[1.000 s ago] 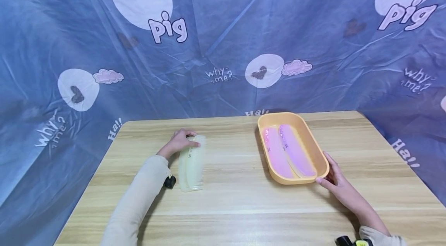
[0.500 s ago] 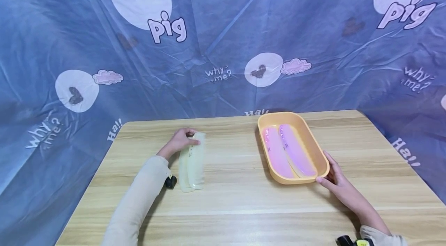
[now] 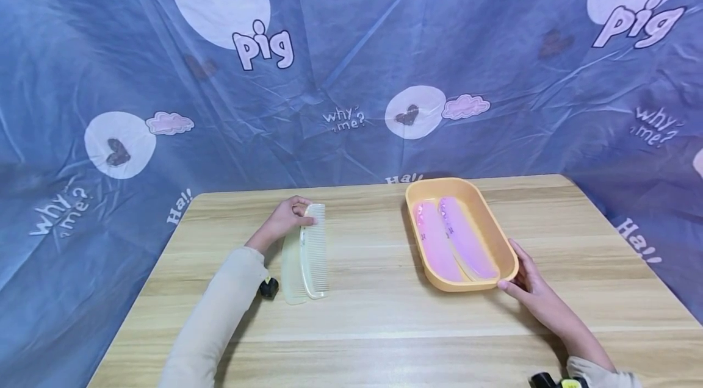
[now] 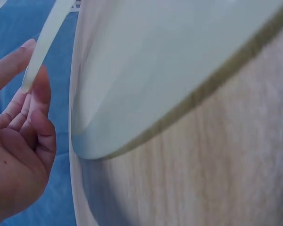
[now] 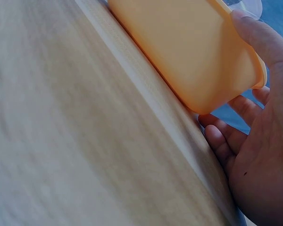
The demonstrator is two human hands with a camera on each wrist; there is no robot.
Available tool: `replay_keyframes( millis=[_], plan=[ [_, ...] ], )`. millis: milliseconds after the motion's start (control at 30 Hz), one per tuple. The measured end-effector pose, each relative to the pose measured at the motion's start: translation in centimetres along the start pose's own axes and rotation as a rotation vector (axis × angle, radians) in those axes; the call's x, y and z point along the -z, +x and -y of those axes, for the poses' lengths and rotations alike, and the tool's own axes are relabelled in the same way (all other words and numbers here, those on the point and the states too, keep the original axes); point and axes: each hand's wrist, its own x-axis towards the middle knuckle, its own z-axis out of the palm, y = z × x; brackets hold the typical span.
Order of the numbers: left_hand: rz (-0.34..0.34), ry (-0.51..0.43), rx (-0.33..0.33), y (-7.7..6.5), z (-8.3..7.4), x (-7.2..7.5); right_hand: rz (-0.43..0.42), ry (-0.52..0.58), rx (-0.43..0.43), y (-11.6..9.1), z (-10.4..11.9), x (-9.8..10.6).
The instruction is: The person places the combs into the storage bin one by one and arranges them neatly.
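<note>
In the head view, my left hand [image 3: 282, 218] pinches the upper end of a pale green comb [image 3: 315, 254] between thumb and fingers. That comb is tilted on edge, teeth to the right. Beside it, partly behind it, a second pale green comb [image 3: 293, 275] lies on the table; the left wrist view shows this comb [image 4: 146, 80] large and close, apart from the pinched comb [image 4: 46, 42]. My right hand [image 3: 535, 293] holds the near right corner of a yellow-orange tray [image 3: 491, 217], thumb at the rim and fingers against the outer wall [image 5: 188, 52].
Inside the tray lie a pink comb-shaped piece [image 3: 437, 244] and a purple one [image 3: 467, 241], side by side. Bare wooden table [image 3: 362, 266] stretches between the green combs and the tray. A blue printed cloth [image 3: 340, 71] hangs behind the table.
The upper green comb has moved slightly up and to the right, turned on edge and come apart from the other comb. My right hand and the tray have stayed put.
</note>
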Motion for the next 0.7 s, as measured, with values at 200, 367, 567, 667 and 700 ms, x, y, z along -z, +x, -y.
replay_keyframes(
  millis=[200,367,567,667,700],
  plan=[
    [0.026,-0.072,0.041,-0.3,-0.2,-0.3,-0.001,0.004,-0.016,0.0,-0.1,0.0],
    [0.021,-0.136,0.035,-0.3,-0.2,-0.5,-0.011,-0.005,0.005,0.0,-0.4,0.0],
    [0.006,-0.161,0.008,-0.2,-0.8,-0.7,-0.004,0.003,-0.007,0.0,-0.3,0.0],
    [-0.005,-0.148,0.013,-0.1,-1.2,-0.8,0.000,0.004,-0.008,0.0,-0.3,0.1],
    [-0.007,-0.144,0.012,-0.1,-1.3,-0.8,-0.001,0.004,-0.007,0.0,-0.3,0.1]
  ],
)
